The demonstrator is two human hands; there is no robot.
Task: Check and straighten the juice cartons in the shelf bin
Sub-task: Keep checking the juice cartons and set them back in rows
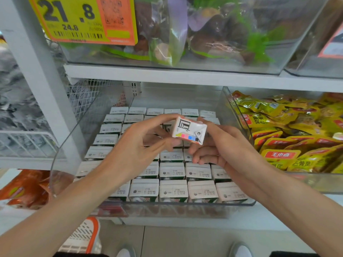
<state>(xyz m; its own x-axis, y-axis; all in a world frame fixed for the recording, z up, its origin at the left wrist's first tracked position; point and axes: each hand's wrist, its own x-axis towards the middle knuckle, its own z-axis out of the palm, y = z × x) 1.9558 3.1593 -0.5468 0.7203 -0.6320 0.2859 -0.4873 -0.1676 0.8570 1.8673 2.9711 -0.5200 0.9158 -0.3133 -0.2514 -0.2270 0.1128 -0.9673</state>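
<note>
A clear plastic shelf bin holds several rows of small white-topped juice cartons, standing upright with printed dates on top. One juice carton is lifted above the bin, tilted so its bottom with colour squares faces me. My left hand pinches it from the left with thumb and fingers. My right hand holds it from the right and below, fingers curled around it. Some cartons in the middle rows are hidden behind my hands.
A second clear bin of yellow snack packets sits to the right. A shelf board above carries a bin of bagged goods with a yellow price tag. A wire basket is on the left; an orange-white basket stands on the floor.
</note>
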